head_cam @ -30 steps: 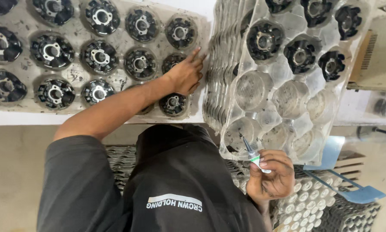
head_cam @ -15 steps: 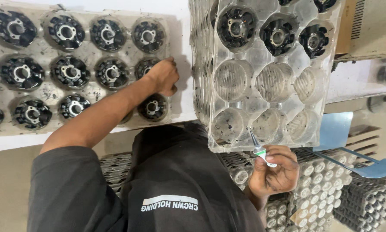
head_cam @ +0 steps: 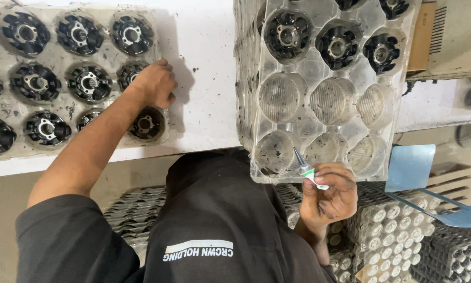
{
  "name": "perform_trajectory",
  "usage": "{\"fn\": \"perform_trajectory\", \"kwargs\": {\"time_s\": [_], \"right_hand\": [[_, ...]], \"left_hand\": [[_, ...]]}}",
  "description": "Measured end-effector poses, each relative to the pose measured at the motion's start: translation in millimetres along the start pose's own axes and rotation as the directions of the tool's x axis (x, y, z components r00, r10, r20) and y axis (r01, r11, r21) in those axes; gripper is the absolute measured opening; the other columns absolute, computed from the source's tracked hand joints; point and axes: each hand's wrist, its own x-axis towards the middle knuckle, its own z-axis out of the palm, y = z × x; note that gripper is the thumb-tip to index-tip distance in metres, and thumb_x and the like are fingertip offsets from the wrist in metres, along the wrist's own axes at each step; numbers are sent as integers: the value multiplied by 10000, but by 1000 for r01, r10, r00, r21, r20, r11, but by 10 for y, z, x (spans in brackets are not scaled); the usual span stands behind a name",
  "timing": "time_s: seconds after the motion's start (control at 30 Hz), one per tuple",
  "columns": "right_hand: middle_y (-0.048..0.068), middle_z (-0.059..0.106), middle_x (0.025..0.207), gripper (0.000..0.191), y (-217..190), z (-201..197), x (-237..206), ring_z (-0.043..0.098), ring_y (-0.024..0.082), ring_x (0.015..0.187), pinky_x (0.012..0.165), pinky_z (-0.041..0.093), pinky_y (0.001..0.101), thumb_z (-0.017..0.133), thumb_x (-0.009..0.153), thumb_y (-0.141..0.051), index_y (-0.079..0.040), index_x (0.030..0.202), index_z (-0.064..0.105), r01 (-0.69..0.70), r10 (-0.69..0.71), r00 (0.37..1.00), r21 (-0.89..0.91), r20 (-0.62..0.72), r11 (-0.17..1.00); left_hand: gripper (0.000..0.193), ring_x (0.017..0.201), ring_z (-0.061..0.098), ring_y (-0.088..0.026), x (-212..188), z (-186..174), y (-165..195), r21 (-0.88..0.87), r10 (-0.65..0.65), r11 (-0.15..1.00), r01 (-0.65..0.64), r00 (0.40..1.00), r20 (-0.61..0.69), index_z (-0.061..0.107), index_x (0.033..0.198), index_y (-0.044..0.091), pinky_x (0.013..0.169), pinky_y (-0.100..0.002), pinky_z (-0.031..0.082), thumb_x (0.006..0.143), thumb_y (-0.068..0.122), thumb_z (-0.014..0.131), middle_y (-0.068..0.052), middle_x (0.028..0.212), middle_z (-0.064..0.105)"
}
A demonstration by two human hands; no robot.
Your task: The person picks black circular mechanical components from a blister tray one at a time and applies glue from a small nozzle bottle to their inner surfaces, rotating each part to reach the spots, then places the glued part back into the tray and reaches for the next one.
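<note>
— Where's the left hand [head_cam: 154, 84]?
— At ten o'clock, grip curled over a black round part [head_cam: 129, 73] in the clear tray [head_cam: 4, 107] on the white worktop [head_cam: 204, 78].
— And the right hand [head_cam: 330, 195]?
— At five o'clock, grip clenched around a small pointed tool [head_cam: 304, 167], its tip touching the stacked trays [head_cam: 319, 94] at one o'clock.

Two clear trays [head_cam: 319, 99]; three black round parts [head_cam: 338, 44] in one.
</note>
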Motion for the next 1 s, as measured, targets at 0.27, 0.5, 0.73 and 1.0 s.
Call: {"fn": "perform_trajectory", "kwargs": {"time_s": [0.27,0.5,0.73,1.0], "right_hand": [[95,689,981,212,439,-410,167,690,172,876,786,586,260,786,980,-52,-18,1094,610,51,11,967,231,-256,972],[172,708,1127,266,912,-1143,442,717,284,1011,957,599,421,763,1019,54,-19,1213,595,-235,330,944,692,-6,683],[222,706,1169,342,1349,-2040,895,722,370,1050,978,598,495,687,979,54,-72,1274,570,-437,445,877,693,184,574],[219,708,1127,317,1962,-2704,1407,696,357,1032,943,553,475,643,1018,86,-70,1256,504,-590,440,807,584,394,558]], "left_hand": [[226,980,674,-301,-140,7,685,-370,-199,929,25,876,-440,749,952,117,1076,-489,461,819,287,682,-127,949,730],[175,870,687,-346,-496,-301,2033,-757,-479,653,19,785,-393,759,956,121,824,-460,531,818,228,737,-108,890,743],[219,828,700,-355,-229,-740,3292,-888,-480,441,129,870,-112,773,900,114,728,-462,555,754,273,805,-123,862,740],[203,904,730,-139,493,-1062,4541,-911,-724,-342,-229,683,100,761,1034,20,838,-301,573,891,164,762,-70,964,797]]}}
